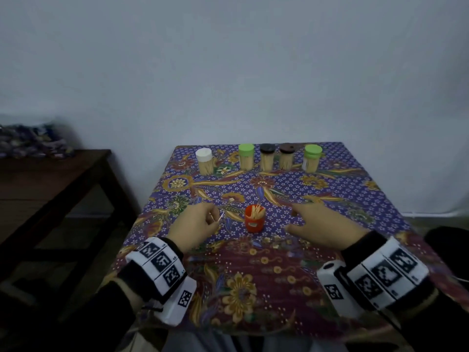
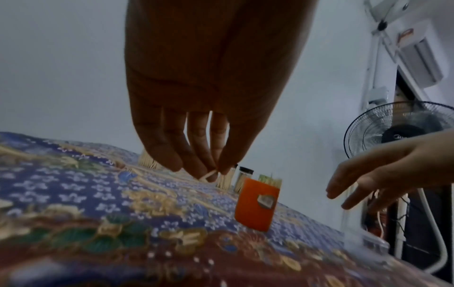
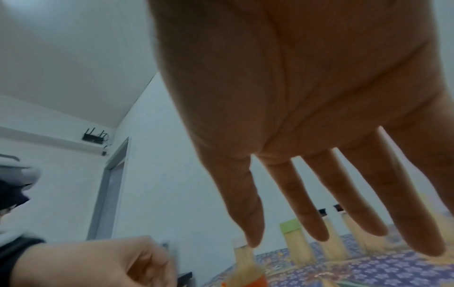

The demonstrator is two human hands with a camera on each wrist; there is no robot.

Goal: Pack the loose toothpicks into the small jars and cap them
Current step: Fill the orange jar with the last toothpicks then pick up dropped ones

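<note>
A small orange jar (image 1: pixel 254 221) (image 2: pixel 256 205) stands uncapped in the middle of the patterned table (image 1: pixel 279 288), with toothpicks sticking out of its top. Just left of it my left hand (image 1: pixel 200 223) (image 2: pixel 211 172) pinches a single toothpick (image 1: pixel 220 216) (image 2: pixel 209 175) between thumb and fingertips. My right hand (image 1: pixel 319 224) (image 3: pixel 319 223) hovers to the right of the jar, fingers straight and spread, holding nothing. Along the table's far edge stand several capped jars full of toothpicks: a white-capped jar (image 1: pixel 205 161), a green-capped jar (image 1: pixel 246 157), two dark-capped ones and another green-capped jar (image 1: pixel 312 158).
A dark wooden side table (image 1: pixel 50 179) stands to the left with a bundle of cloth on it. A standing fan (image 2: pixel 398 128) is off the table's right side. A wall rises right behind the row of jars.
</note>
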